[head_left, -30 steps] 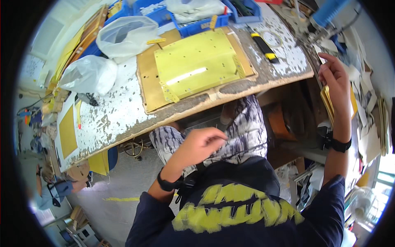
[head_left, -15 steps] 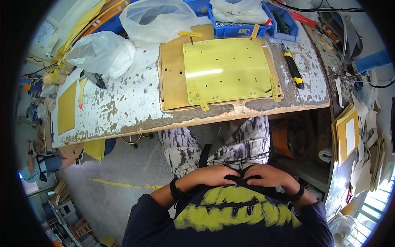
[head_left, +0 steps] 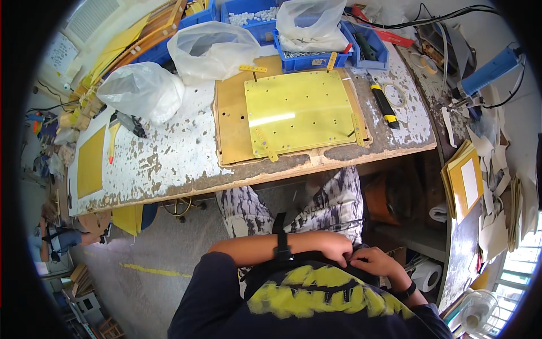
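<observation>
Both our hands down at waist, lower centre of frame. Left hand [head_left: 333,248] curled, fingertips pinching dark shirt hem [head_left: 307,263]; right hand [head_left: 379,264] curled beside it, fingertips touching left, grip unclear. Nothing else held. Yellow panel [head_left: 299,110] sits flat on brown board [head_left: 231,124], upper centre, within reach on bench [head_left: 169,164]; utility knife [head_left: 383,103] parked just right of it.

fingertips of both hands [head_left: 355,257]: hidden in dark shirt [head_left: 316,294] | grip unclear
</observation>
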